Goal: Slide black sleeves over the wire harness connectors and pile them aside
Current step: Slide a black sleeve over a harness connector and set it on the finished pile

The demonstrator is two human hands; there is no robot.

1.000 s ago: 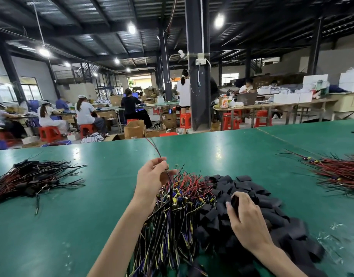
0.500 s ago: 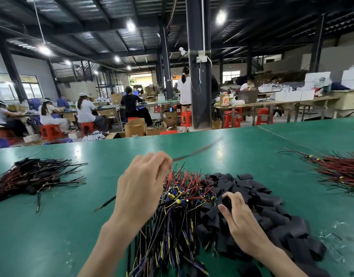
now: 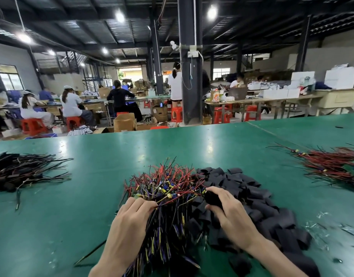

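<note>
Wire pile [image 3: 168,184] sits in front of me, sleeve pile [image 3: 262,196] touching its right side. My left hand [image 3: 132,222] pinches a wire [image 3: 172,199]; my right hand [image 3: 234,218] grips one black sleeve [image 3: 212,197]. Hands apart.

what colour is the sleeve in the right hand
Black; the sleeve the right hand holds shows best in the head view.
</note>
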